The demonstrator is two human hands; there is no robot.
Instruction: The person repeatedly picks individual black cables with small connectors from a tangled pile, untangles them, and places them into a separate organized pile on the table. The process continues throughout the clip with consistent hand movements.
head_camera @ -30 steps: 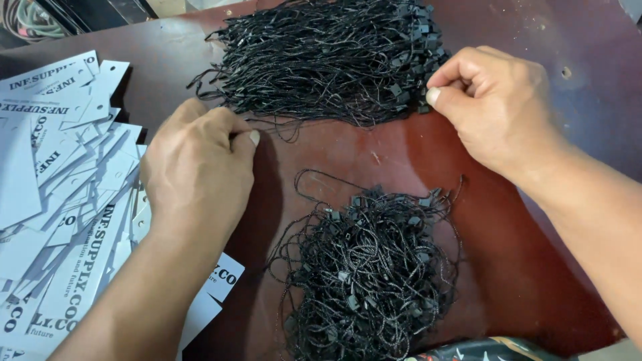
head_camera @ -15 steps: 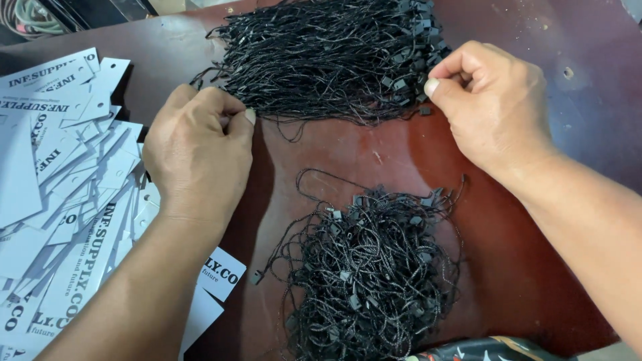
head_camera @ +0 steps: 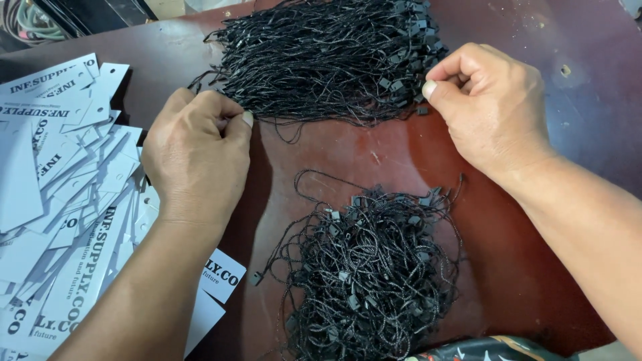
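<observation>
Black tag strings [head_camera: 328, 60], black tangled string pile [head_camera: 368, 274], white black-lettered paper tags [head_camera: 60, 200], reddish-brown table [head_camera: 374, 154]

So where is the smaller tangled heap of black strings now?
In the head view, the tangled heap lies low on the reddish table, between the forearms, nearer than the straight bundle.

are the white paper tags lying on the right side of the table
No, the white paper tags lie at the left edge, beside the left hand; the right hand touches black strings.

Packing workshop: bulk tag strings [head_camera: 321, 60], paper tags [head_camera: 60, 200].
</observation>
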